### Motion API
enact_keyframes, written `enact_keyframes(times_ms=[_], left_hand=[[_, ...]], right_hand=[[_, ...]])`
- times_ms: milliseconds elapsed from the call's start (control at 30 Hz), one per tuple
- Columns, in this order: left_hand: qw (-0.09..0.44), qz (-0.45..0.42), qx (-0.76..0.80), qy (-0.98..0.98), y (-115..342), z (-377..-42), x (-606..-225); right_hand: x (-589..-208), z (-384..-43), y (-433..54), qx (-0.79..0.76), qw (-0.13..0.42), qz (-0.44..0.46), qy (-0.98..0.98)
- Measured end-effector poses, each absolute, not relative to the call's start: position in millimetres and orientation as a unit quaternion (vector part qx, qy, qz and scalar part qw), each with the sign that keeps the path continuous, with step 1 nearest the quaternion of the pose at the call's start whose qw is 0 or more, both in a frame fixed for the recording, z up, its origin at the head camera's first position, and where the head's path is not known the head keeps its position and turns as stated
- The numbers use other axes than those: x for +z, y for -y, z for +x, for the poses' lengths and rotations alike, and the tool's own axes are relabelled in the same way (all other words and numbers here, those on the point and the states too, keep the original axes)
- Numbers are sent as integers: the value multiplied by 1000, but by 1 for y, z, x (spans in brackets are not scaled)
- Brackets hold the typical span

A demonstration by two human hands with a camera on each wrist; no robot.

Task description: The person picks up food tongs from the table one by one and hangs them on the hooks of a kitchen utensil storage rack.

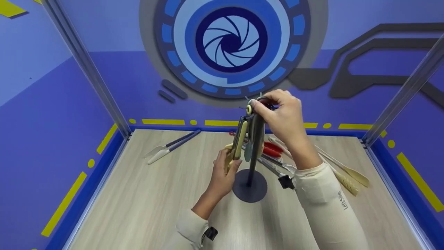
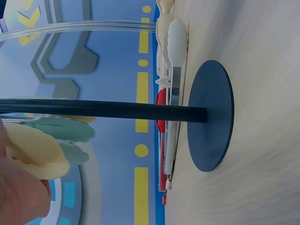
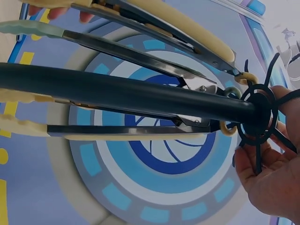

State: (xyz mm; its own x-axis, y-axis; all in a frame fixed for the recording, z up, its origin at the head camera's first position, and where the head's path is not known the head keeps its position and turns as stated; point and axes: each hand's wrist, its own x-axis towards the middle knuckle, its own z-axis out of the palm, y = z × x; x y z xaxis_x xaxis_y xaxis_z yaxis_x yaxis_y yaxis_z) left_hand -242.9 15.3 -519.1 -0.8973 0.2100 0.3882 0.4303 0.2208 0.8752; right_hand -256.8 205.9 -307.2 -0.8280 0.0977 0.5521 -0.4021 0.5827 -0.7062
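Note:
A black utensil stand (image 1: pixel 250 197) rises from a round base, with a spoked hook ring (image 3: pixel 269 115) at its top. My right hand (image 1: pixel 286 113) grips that ring, thumb on the near side. Yellow tongs (image 1: pixel 240 140) hang beside the pole by their loop, which is over a hook in the right wrist view. Around their lower, yellow-tipped end curl the fingers of my left hand (image 1: pixel 223 171). Green-tipped tongs (image 3: pixel 136 55) and other cream-tipped tongs (image 3: pixel 126 130) hang from the ring as well.
Grey-handled tongs (image 1: pixel 175 146) with pale tips lie at the table's left. Behind and right of the stand are red-tipped tongs (image 1: pixel 272 150), white-tipped metal tongs (image 2: pixel 176 56), a wooden spoon (image 1: pixel 357 176) and a slotted turner (image 1: pixel 348 184). Blue panels (image 1: pixel 114 83) enclose the table's back and sides.

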Motion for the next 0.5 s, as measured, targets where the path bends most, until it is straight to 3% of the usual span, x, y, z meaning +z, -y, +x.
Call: enact_keyframes(times_ms=[500], left_hand=[[45, -202, -620, 757, -8, -249, -514]], right_hand=[[-274, -258, -217, 366, 162, 95, 912]])
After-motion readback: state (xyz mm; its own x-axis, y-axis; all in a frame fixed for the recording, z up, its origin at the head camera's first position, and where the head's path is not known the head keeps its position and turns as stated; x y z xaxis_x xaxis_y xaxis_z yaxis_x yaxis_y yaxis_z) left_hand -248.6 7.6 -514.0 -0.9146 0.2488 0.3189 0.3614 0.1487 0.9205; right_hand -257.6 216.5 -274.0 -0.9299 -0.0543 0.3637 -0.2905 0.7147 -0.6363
